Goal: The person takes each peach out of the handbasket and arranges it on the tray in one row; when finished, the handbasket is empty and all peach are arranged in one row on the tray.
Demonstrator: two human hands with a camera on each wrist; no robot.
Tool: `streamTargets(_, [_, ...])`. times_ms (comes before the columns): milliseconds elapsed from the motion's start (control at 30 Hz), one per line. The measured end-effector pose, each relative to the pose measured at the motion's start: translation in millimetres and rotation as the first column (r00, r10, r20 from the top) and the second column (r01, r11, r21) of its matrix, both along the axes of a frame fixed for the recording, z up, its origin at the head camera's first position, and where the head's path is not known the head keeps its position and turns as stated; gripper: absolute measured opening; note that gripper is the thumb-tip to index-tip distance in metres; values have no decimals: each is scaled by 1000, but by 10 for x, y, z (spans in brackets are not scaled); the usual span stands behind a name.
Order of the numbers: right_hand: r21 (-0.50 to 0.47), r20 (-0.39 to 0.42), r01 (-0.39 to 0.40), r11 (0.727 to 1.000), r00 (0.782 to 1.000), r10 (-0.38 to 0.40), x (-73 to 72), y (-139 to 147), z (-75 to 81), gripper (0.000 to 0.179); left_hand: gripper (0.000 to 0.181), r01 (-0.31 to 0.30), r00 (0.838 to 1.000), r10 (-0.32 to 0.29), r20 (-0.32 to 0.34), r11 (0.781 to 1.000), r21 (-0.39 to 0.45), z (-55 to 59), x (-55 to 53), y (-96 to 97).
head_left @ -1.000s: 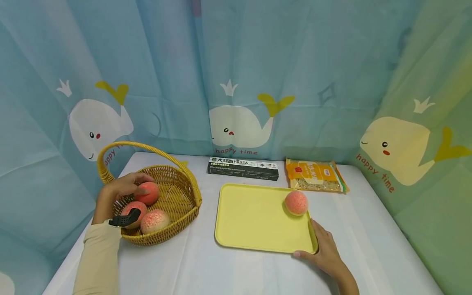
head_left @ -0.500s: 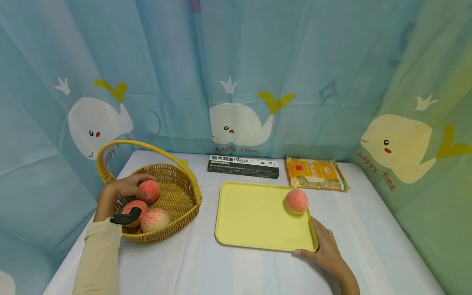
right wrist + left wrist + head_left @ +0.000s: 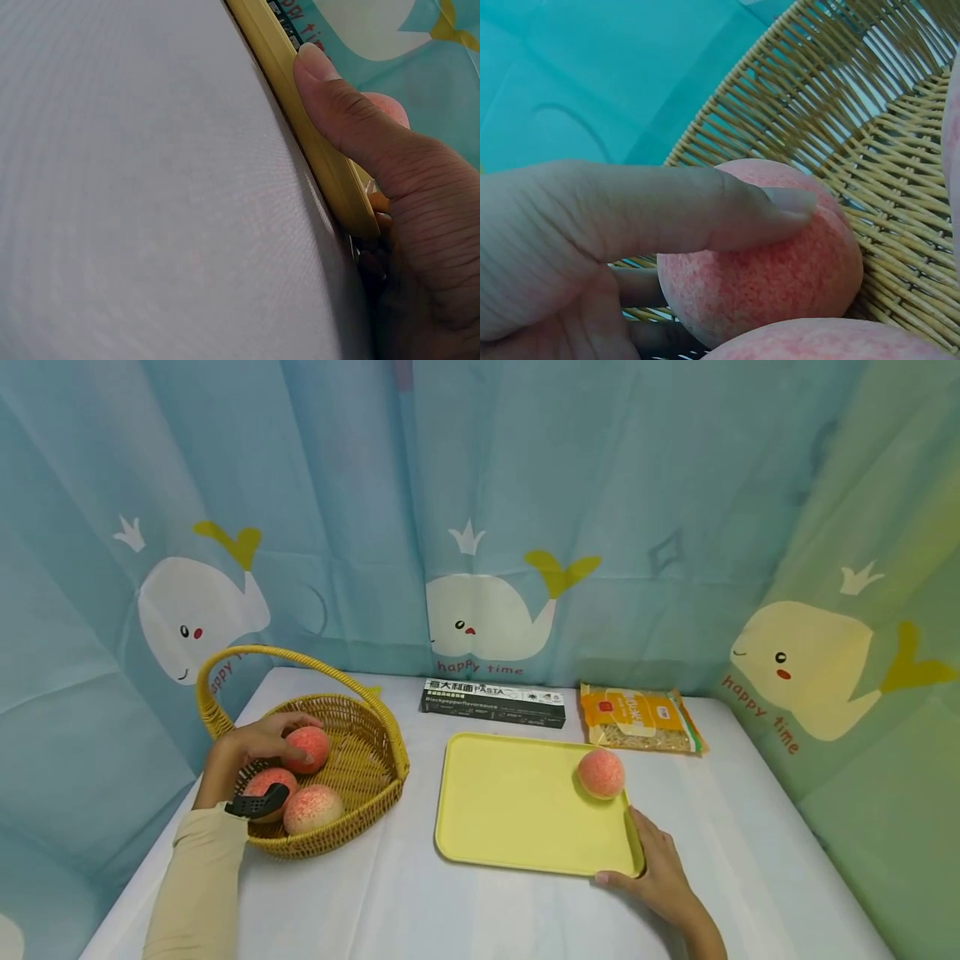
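Note:
My left hand reaches into the wicker basket and grips a pink peach at its far left side. In the left wrist view the thumb lies across the top of that peach, with other fingers partly hidden behind it. Two more peaches, one pink and one paler, sit nearer the basket's front. At the near right corner of the yellow tray, my right hand holds the rim, thumb on the front edge and fingers along the right side. Another peach rests in the tray's far right corner.
Behind the tray lie a black-and-white pasta box and an orange packet. The basket's tall handle arches over it. A whale-print curtain encloses the back and sides of the white table.
The left thumb has come round the near side of the peach, which has shifted slightly to the right inside the basket. The right hand stays at the tray's corner.

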State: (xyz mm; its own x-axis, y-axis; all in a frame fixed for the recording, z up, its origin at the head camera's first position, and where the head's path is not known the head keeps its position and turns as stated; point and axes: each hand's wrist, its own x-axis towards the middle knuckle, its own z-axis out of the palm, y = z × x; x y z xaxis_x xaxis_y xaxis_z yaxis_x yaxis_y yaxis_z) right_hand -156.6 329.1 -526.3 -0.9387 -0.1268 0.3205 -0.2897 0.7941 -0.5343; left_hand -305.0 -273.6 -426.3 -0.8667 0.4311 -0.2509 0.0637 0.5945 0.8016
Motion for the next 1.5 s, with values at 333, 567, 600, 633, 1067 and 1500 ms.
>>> streamTargets(333, [11,10,14,1000,1000,-14,18,-22,12,114,58,19,997,-15,-71,998,56,65,35,-5])
streamTargets(567, [10,46,20,1000,999,-21,1,-23,14,115,56,50,994,-41,-97,994,94,87,44,-5])
streamTargets(600, [8,57,23,1000,998,-23,-3,-25,14,115,55,54,994,-44,-100,994,97,95,47,-2])
streamTargets(633, [7,62,24,1000,998,-25,-7,-26,12,115,54,52,994,-42,-98,994,96,100,48,1])
streamTargets(1067, [34,39,31,999,999,-32,3,-10,-12,115,54,61,996,-49,-79,985,159,115,100,86])
streamTargets(1500, [12,68,27,1000,997,-27,8,-4,5,115,43,137,976,-104,-193,976,167,271,268,236])
